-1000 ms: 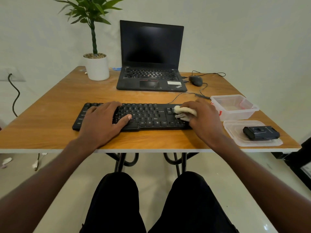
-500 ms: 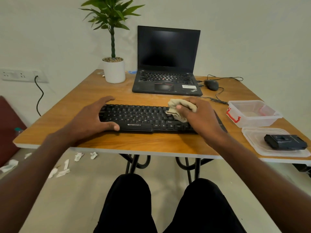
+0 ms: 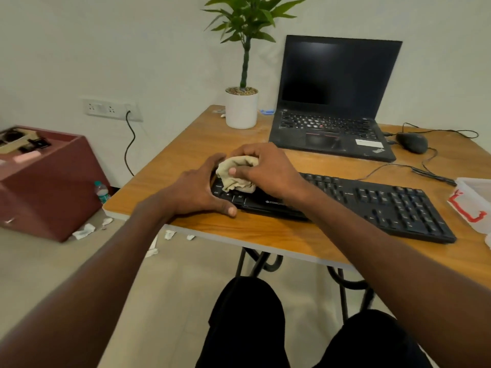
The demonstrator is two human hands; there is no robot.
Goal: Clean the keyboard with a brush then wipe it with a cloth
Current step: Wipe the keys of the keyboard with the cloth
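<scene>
A black keyboard (image 3: 385, 205) lies across the wooden table (image 3: 265, 232). My right hand (image 3: 268, 168) grips a bunched beige cloth (image 3: 236, 173) and presses it on the keyboard's left end. My left hand (image 3: 196, 189) clasps the keyboard's left edge, thumb on the front rim near the table and fingers round the far corner. No brush is visible.
An open black laptop (image 3: 332, 102) stands behind the keyboard, with a potted plant (image 3: 241, 107) to its left and a wired mouse (image 3: 411, 142) to its right. A clear plastic box (image 3: 475, 200) with a red clip sits at the right edge. A maroon box (image 3: 47, 181) stands on the floor to the left.
My right hand has slid the cloth from the keyboard's right side to its left end. My left hand shifted from the keys to the left edge. The view has swung left.
</scene>
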